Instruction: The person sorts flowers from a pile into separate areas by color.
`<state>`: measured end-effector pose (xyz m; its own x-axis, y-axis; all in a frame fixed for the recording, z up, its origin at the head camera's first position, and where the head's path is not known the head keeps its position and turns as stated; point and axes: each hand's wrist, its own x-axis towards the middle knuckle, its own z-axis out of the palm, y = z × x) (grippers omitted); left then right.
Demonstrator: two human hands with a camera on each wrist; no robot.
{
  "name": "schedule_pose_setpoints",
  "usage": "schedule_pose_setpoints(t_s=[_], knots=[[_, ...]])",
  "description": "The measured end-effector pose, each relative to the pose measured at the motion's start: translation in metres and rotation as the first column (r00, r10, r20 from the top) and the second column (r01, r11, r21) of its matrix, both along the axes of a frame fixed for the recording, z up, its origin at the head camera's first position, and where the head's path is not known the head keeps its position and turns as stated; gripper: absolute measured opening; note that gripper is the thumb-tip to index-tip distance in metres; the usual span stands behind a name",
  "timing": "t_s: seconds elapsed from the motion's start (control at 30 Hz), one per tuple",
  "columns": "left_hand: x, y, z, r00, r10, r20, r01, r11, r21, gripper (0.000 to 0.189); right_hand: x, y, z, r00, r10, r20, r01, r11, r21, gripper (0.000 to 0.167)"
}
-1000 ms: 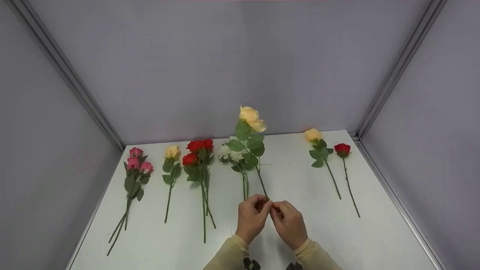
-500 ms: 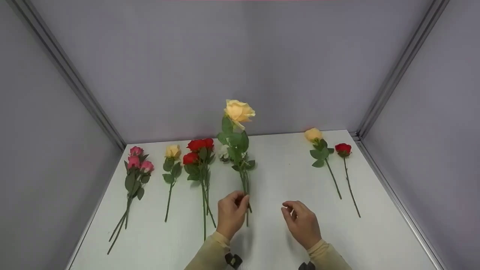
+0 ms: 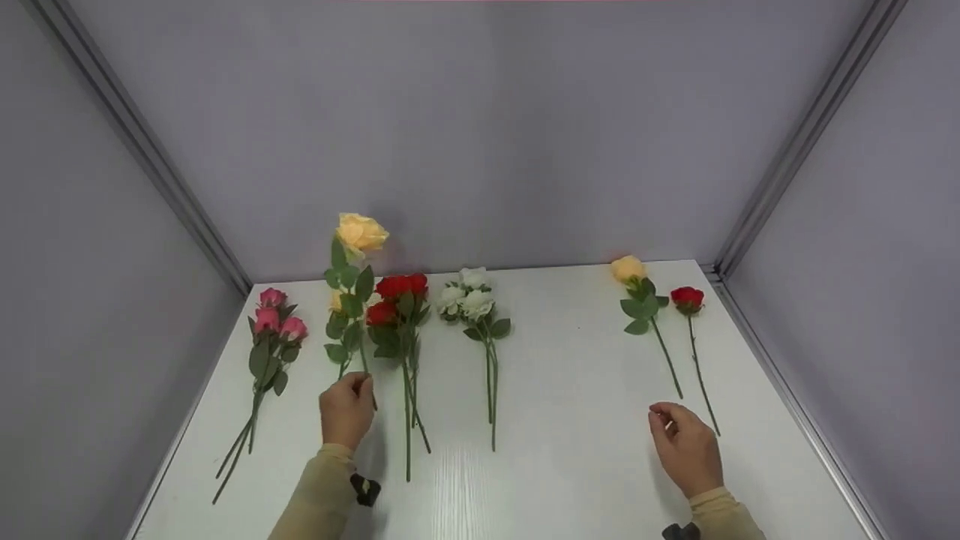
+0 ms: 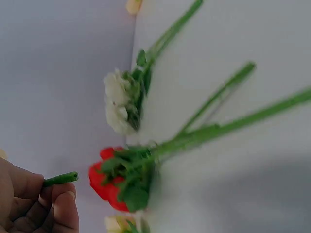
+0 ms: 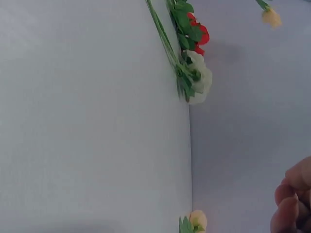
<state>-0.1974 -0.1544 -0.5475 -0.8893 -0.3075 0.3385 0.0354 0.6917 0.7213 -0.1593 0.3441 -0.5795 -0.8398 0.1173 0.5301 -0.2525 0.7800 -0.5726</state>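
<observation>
My left hand [image 3: 346, 411] pinches the stem of a yellow rose [image 3: 362, 232] whose bloom stands up in front of the back wall. In the left wrist view the cut end of its green stem [image 4: 60, 178] pokes out between thumb and fingers. Behind it, partly covered, another yellow rose [image 3: 335, 301] lies on the table. The red roses [image 3: 396, 289] lie just right of this hand. My right hand [image 3: 684, 446] holds nothing, its fingers loosely curled, near the stem end of a single red rose [image 3: 687, 300].
Pink roses [image 3: 268, 319] lie at the left of the white table [image 3: 570, 390]. White flowers [image 3: 474, 300] are in the middle, right of the red bunch. One more yellow rose [image 3: 628, 270] lies at the back right. Grey walls [image 3: 480, 135] enclose the table.
My left hand has carried the yellow rose left, from the middle past the white and red flowers. My right hand has let go of its stem area and moved right.
</observation>
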Motion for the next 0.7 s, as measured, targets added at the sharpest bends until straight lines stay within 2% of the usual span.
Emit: schedule_pose_setpoints(t_s=[0.13,0.27,0.5,0.7], knots=[[-0.002,-0.034,-0.016,0.99,0.077,0.115,-0.076,0.997,-0.018,0.014,0.003,0.013,-0.002,0.999,-0.026,0.029,0.026,1.0,-0.01,0.007],[0.002,-0.053,-0.029,0.974,0.088,0.209,-0.088,0.996,-0.011,0.019,0.005,0.017,-0.003,0.998,-0.039,0.051,0.04,0.999,-0.009,0.006],[0.011,-0.065,-0.047,0.947,0.098,0.306,-0.099,0.995,-0.012,0.022,0.004,0.016,-0.006,0.995,-0.043,0.092,0.044,0.999,-0.006,0.005],[0.017,-0.07,-0.054,0.939,0.09,0.332,-0.089,0.996,-0.018,0.023,0.003,0.013,-0.008,0.993,-0.04,0.113,0.043,0.999,-0.019,0.004]])
